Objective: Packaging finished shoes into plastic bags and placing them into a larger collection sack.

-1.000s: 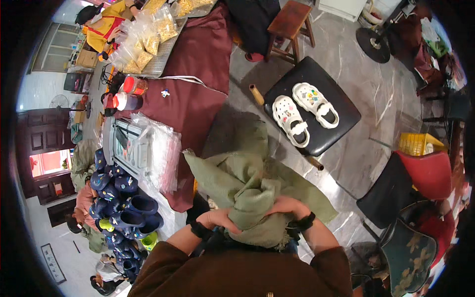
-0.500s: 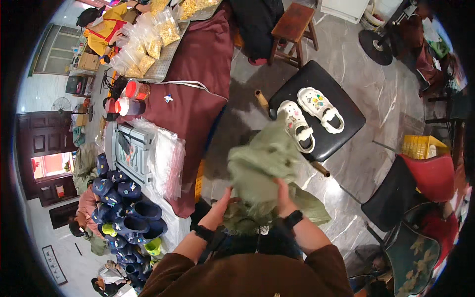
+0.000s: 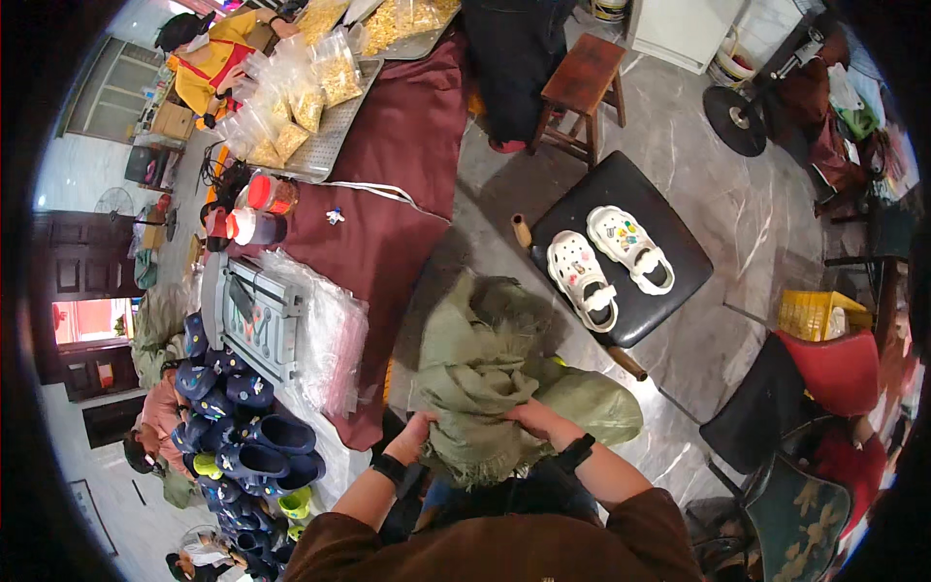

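A crumpled olive-green woven sack [image 3: 475,388] with frayed edges hangs in front of my body. My left hand [image 3: 417,435] grips its left edge, with most of the fingers behind the cloth. On the other side, my right hand [image 3: 536,419] is closed on the sack's gathered rim. The sack's lower part spreads out to the right, and a bit of bright green shows at its edge. Beyond it, a pair of white clogs with charms [image 3: 585,279] rests on a black padded chair seat [image 3: 669,310].
To the left, a table with a maroon cloth [image 3: 388,233] bears clear plastic bags [image 3: 335,330], a grey case [image 3: 257,320] and red-lidded jars [image 3: 272,192]. Navy clogs [image 3: 262,456] are piled nearby. A wooden stool [image 3: 582,78] stands ahead; chairs [image 3: 834,359] crowd the right. Other people work at left.
The sack has dropped closer to my body and bunched up. My hands have moved slightly down and now grip its edges. The view has shifted a little.
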The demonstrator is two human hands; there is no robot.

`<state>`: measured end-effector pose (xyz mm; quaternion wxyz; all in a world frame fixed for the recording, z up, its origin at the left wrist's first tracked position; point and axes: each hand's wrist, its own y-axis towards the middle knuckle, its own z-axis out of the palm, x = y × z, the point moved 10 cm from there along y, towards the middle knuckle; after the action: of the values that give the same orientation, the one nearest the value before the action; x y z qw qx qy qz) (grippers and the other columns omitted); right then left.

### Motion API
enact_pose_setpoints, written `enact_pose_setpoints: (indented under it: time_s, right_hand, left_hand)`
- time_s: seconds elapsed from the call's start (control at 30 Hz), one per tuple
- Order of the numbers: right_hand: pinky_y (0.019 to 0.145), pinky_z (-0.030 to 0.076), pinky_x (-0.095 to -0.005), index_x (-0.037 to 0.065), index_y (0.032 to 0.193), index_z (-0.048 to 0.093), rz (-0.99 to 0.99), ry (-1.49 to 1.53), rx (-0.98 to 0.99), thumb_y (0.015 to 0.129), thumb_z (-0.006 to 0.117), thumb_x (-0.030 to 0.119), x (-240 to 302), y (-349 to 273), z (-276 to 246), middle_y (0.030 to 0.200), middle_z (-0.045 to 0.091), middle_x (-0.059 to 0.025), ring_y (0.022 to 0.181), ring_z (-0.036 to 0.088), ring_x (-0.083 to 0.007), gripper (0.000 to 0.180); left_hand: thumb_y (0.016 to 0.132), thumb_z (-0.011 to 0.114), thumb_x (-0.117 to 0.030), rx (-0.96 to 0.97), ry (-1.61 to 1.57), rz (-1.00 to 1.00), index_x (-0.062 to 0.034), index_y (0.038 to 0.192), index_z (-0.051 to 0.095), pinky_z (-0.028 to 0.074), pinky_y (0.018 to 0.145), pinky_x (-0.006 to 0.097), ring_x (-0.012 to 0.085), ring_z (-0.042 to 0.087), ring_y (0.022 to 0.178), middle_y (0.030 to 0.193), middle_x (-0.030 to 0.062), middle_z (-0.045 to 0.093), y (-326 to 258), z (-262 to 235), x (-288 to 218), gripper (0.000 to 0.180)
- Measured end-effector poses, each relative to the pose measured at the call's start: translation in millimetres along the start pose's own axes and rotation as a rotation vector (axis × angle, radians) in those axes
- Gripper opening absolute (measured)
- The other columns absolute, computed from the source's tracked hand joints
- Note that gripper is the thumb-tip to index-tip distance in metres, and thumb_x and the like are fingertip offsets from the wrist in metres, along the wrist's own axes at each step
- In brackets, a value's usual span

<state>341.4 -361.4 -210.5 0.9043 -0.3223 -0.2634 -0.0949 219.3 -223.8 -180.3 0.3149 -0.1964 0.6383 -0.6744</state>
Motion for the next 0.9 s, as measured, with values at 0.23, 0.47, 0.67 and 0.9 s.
enact_pose_setpoints:
  time_s: [0.23, 0.47, 0.67, 0.9]
  right_hand:
    - [0.071, 0.048, -0.0415, -0.003, 0.099, 0.058, 0.066, 0.095, -0.788, 0.081, 0.065, 0.008, -121.6, 95.2, -235.2, 0.094, 0.061, -0.0107, 0.085, 0.059, -0.0260, 0.022]
    - [0.057, 0.045, -0.0455, -0.006, 0.100, 0.053, 0.279, -0.612, -0.842, 0.081, 0.069, 0.021, -48.3, 253.7, -216.6, 0.074, 0.057, -0.0136, 0.063, 0.053, -0.0279, 0.036]
    - [0.074, 0.056, -0.0434, 0.000, 0.096, 0.064, 0.147, -1.227, -1.134, 0.079, 0.072, 0.025, -28.5, 417.1, -183.0, 0.090, 0.068, -0.0212, 0.082, 0.068, -0.0356, 0.032]
    - [0.097, 0.046, -0.0401, 0.005, 0.128, 0.052, 0.040, -0.635, -0.466, 0.091, 0.058, 0.034, -102.1, 696.5, -121.9, 0.136, 0.052, -0.0146, 0.121, 0.054, -0.0322, 0.048]
  left_hand:
    - [0.086, 0.069, -0.037, -0.058, 0.328, 0.316, -0.0030, 0.131, 0.050, 0.050, 0.085, 0.032, 0.0178, 0.063, 0.092, 0.108, 0.0077, 0.063, 1.8, -18.8, -45.8, 0.060]
    - [0.083, 0.076, -0.033, 0.040, 0.659, 0.365, -0.0045, 0.130, 0.053, 0.047, 0.081, 0.027, 0.0112, 0.058, 0.095, 0.107, 0.0039, 0.063, 6.1, -62.4, -31.6, 0.060]
    - [0.093, 0.064, -0.019, 0.109, 0.550, 0.309, -0.0038, 0.141, 0.043, 0.048, 0.088, 0.034, 0.0192, 0.057, 0.108, 0.131, 0.0098, 0.055, 37.5, -122.9, -12.3, 0.055]
    - [0.083, 0.077, -0.023, 0.130, 0.284, 0.310, -0.0009, 0.146, 0.031, 0.041, 0.103, 0.039, 0.0256, 0.042, 0.131, 0.146, 0.0139, 0.038, 84.0, -166.0, -17.9, 0.082]
